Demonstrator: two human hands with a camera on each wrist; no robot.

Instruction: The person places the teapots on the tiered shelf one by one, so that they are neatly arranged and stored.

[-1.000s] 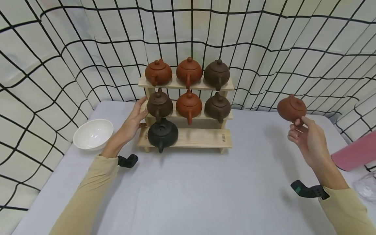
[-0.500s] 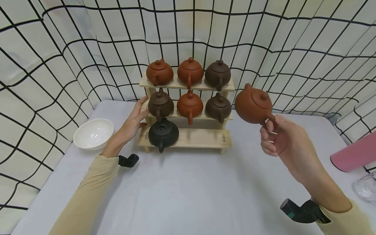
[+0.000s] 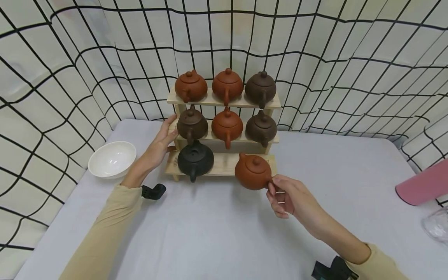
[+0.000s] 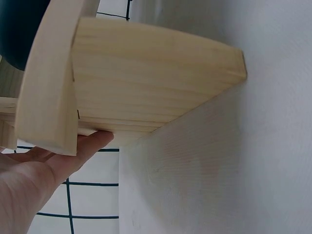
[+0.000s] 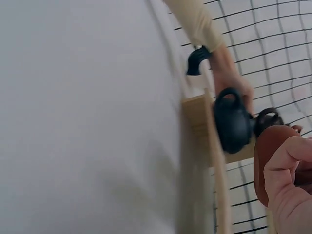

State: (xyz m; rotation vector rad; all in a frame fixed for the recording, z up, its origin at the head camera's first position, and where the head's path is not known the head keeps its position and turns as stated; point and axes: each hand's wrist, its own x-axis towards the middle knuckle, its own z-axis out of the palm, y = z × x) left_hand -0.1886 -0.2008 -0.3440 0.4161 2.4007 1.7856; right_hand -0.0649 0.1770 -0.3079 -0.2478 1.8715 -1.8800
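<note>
My right hand point(image 3: 299, 200) pinches the handle of a reddish-brown clay teapot point(image 3: 252, 173), which overlaps the right part of the bottom shelf in the head view. The right wrist view shows the teapot's side point(image 5: 265, 163) in front of curled fingers. Against the left side of the three-tier wooden rack point(image 3: 224, 165) rests my left hand point(image 3: 154, 149), fingers fairly straight. In the left wrist view its thumb lies along the wooden side panel point(image 4: 146, 78). A black teapot point(image 3: 195, 159) stands on the bottom shelf's left.
Brown and orange-red teapots line the middle shelf point(image 3: 227, 125) and top shelf point(image 3: 227, 85). A white bowl point(image 3: 112, 159) sits left of the rack. At the right edge are a pink cylinder point(image 3: 423, 182) and a clear glass object point(image 3: 437, 225). Black netting point(image 3: 315, 58) surrounds the table.
My right hand has carried the reddish-brown teapot from the far right, leftward and down to the bottom shelf's right part. The left hand has stayed at the rack's side.
</note>
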